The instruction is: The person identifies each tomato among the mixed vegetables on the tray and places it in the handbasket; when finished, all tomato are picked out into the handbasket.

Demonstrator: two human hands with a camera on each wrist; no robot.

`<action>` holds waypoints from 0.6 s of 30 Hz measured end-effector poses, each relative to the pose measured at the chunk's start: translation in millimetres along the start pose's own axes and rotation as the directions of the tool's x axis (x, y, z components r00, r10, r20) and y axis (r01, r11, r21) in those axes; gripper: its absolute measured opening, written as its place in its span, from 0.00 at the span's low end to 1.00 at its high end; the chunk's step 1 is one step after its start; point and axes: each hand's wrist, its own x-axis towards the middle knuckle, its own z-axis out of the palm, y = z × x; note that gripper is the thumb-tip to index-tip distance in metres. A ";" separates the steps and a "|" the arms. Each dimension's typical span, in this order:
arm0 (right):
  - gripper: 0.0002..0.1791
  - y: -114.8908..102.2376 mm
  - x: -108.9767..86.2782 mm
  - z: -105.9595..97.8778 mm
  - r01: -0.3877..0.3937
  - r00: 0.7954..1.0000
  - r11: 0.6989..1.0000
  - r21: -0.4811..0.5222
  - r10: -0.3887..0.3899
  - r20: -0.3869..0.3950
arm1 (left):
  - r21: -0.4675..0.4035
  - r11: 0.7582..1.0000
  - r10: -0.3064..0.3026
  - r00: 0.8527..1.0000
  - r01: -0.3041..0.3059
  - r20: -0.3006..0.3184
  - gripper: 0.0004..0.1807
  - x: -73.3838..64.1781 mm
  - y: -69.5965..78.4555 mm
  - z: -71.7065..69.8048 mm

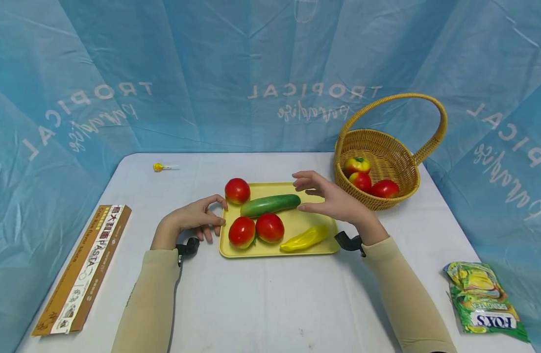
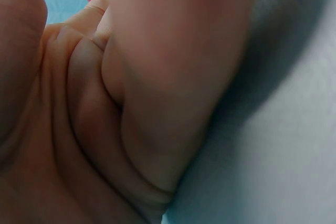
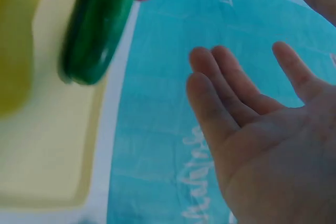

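Observation:
A yellow tray [image 1: 261,252] holds three red tomatoes [image 1: 270,228], a green cucumber [image 1: 270,205] and a yellow pepper [image 1: 305,239]. At its left rim my left hand [image 1: 195,215] grips the edge with thumb and index finger, the other fingers curled below. Seen from the left wrist, the curled fingers fill the view and hide the rim. My right hand [image 1: 330,198] hovers over the tray's upper right corner, fingers spread and nothing held. The right wrist view shows its open palm beside the near end of the cucumber [image 3: 102,24].
A wicker basket [image 1: 403,169] with a tall handle stands back right, with three red or red-and-yellow fruits inside. A lollipop [image 1: 160,167] lies back left. A long pasta box [image 1: 83,269] is on the left, and a green candy bag [image 1: 484,299] on the right.

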 end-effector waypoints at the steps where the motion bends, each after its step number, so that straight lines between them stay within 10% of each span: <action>1: 0.39 -0.2 1.3 3.4 -0.006 1.000 1.000 -0.005 0.007 0.016 | 0.000 1.000 0.001 1.000 -0.001 0.000 0.28 0.0 -0.1 -0.1; 18: 0.43 9.2 12.8 37.7 -0.081 0.960 0.996 -0.037 0.088 0.265 | 0.003 1.000 0.009 1.000 -0.009 0.008 0.29 0.9 -1.3 -1.2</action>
